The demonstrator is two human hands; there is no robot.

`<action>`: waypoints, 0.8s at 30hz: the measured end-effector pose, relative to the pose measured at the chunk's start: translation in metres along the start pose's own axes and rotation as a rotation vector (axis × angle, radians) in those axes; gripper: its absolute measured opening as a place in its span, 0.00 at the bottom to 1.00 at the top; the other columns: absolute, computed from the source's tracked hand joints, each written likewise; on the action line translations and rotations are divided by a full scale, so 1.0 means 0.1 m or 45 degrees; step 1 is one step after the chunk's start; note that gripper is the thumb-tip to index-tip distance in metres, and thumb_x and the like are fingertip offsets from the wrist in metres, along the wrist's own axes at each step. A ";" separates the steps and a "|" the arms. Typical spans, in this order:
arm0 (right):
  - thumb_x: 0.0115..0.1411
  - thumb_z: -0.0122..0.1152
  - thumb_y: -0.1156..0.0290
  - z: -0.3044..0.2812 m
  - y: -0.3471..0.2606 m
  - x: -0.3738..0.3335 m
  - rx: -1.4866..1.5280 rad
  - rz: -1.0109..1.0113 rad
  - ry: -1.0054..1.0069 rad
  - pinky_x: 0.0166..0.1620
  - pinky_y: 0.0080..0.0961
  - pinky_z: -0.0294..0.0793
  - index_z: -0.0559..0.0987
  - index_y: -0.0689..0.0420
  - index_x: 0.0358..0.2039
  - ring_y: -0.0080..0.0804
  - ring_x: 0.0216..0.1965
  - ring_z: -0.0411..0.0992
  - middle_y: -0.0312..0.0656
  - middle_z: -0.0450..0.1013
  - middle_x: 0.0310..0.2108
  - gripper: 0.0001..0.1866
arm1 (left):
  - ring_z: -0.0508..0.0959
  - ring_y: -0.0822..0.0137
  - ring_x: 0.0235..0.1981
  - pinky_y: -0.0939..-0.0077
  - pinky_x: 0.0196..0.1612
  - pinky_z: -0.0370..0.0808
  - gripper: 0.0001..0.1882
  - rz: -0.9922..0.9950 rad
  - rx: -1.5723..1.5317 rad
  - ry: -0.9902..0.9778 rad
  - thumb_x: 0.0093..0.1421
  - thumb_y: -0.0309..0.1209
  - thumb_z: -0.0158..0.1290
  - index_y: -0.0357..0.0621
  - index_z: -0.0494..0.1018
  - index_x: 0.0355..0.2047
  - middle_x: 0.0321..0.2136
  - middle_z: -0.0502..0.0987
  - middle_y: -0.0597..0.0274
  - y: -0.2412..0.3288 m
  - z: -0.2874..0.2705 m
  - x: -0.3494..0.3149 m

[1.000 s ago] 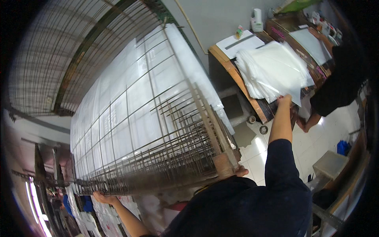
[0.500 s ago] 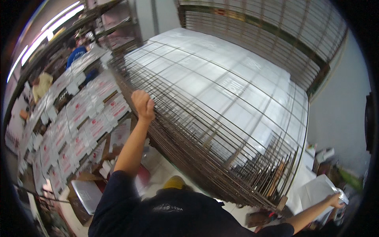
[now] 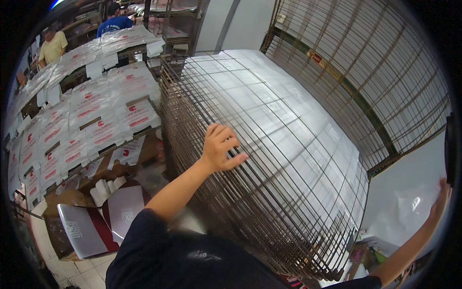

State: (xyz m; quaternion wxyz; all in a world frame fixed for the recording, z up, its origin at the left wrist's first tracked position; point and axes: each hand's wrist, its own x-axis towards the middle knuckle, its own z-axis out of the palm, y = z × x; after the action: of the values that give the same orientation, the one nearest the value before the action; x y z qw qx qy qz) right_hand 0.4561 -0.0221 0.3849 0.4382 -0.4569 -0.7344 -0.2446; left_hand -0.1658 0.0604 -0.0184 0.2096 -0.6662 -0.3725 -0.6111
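My left hand (image 3: pixel 221 147) is over the near-left edge of a stacked wire drying rack (image 3: pixel 269 185), its fingers loosely bent and the thumb apart. It appears to hold nothing; whether it touches the wires I cannot tell. White plastic sheets (image 3: pixel 240 72) lie flat beneath the top wire grid. At the far right my right hand (image 3: pixel 440 197) is raised, gripping the edge of a thin, shiny, translucent plastic sheet (image 3: pixel 409 207) that hangs beside the rack. Part of that hand falls into the dark rim of the picture.
Raised wire shelves (image 3: pixel 356 72) lean up behind the rack. On the left, printed white plastic bags (image 3: pixel 96 108) cover another rack. An open cardboard box (image 3: pixel 57 226) with silvery and maroon packages stands below. Two people, one in a blue shirt (image 3: pixel 114 25), one in yellow (image 3: pixel 53 47), are farther back.
My left hand has loosened from a fist on the rack's edge. My right hand has risen at the far right with the plastic sheet. The whole view has turned.
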 end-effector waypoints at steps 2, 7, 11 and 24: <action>0.57 0.58 0.60 0.40 -0.63 0.45 0.077 -0.045 -0.140 0.58 0.32 0.65 0.67 0.57 0.62 0.31 0.56 0.66 0.45 0.66 0.59 0.32 | 0.73 0.58 0.40 0.64 0.46 0.65 0.20 -0.004 -0.133 -0.002 0.49 0.53 0.59 0.49 0.76 0.27 0.34 0.73 0.63 -0.17 -0.03 -0.05; 0.53 0.62 0.59 1.72 -2.14 1.26 0.401 -0.027 -0.514 0.49 0.29 0.77 0.67 0.58 0.62 0.29 0.49 0.74 0.48 0.69 0.56 0.36 | 0.69 0.54 0.53 0.59 0.54 0.62 0.28 -0.022 0.092 0.004 0.49 0.56 0.58 0.51 0.77 0.43 0.48 0.72 0.57 -0.72 -0.40 -0.03; 0.47 0.62 0.67 2.73 -3.35 1.58 0.905 -0.016 -0.608 0.39 0.29 0.84 0.68 0.61 0.60 0.32 0.40 0.79 0.52 0.71 0.52 0.37 | 0.66 0.56 0.58 0.54 0.59 0.57 0.34 -0.031 0.119 -0.164 0.50 0.61 0.56 0.55 0.73 0.51 0.51 0.70 0.60 -1.25 -0.47 -0.11; 0.48 0.49 0.75 4.02 -4.87 2.47 1.154 -0.142 -0.735 0.37 0.24 0.83 0.73 0.60 0.56 0.32 0.34 0.78 0.55 0.72 0.50 0.31 | 0.67 0.65 0.56 0.60 0.55 0.60 0.31 0.294 -0.001 -0.020 0.54 0.62 0.54 0.64 0.72 0.53 0.48 0.71 0.66 -1.66 -0.15 -0.27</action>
State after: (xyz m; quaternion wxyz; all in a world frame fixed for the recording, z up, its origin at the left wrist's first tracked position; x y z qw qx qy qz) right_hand -0.1933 0.1707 0.4197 0.3583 -0.2308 -0.8801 0.2093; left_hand -0.3001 0.1482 -0.0712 0.2755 -0.7096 -0.2947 -0.5777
